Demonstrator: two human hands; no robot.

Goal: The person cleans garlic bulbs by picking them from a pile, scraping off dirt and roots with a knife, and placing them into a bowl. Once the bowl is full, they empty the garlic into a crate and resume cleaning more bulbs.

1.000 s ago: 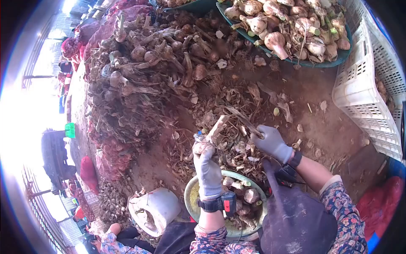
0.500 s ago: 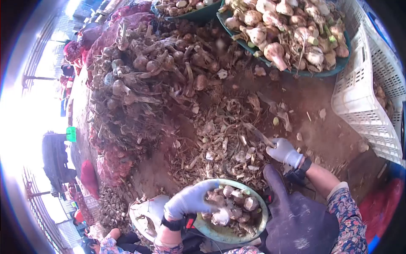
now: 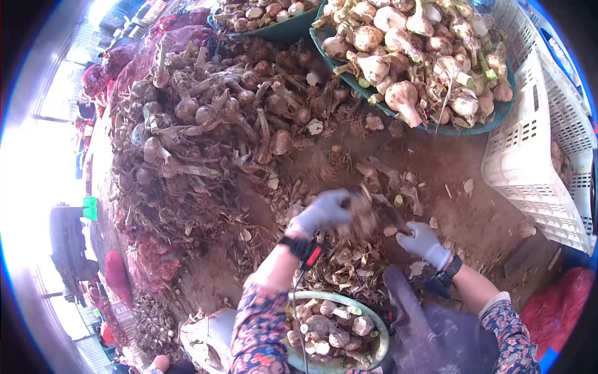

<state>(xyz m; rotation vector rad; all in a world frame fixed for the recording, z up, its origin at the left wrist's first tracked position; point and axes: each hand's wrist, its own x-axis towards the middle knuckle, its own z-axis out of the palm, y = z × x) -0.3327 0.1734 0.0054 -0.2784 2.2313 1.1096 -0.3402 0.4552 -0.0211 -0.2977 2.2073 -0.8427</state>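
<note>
My left hand [image 3: 325,212], in a grey glove, is out over the trimmings with its fingers closed on a garlic bulb [image 3: 364,217] that is smeared by motion. To its right my right hand [image 3: 425,242], also gloved, grips a knife [image 3: 391,215], its narrow dark blade slanting up and left close to the bulb. Below both hands sits a pale green basin [image 3: 383,336] holding several trimmed garlic bulbs [image 3: 336,330]. Under the knife and bulb lies a heap of cut stalks and peelings [image 3: 355,265].
A large pile of untrimmed garlic [image 3: 187,131] rises at the left. Heaped garlic fills a green tub [image 3: 461,128] at the top, beside another tub [image 3: 286,28]. White plastic crates [image 3: 523,162] stand at the right, near a red mesh sack [image 3: 554,308].
My left hand has gone from the basin up and forward to beside the knife, now with a garlic bulb in it. My right hand has moved slightly right and down. The view has shifted a little.
</note>
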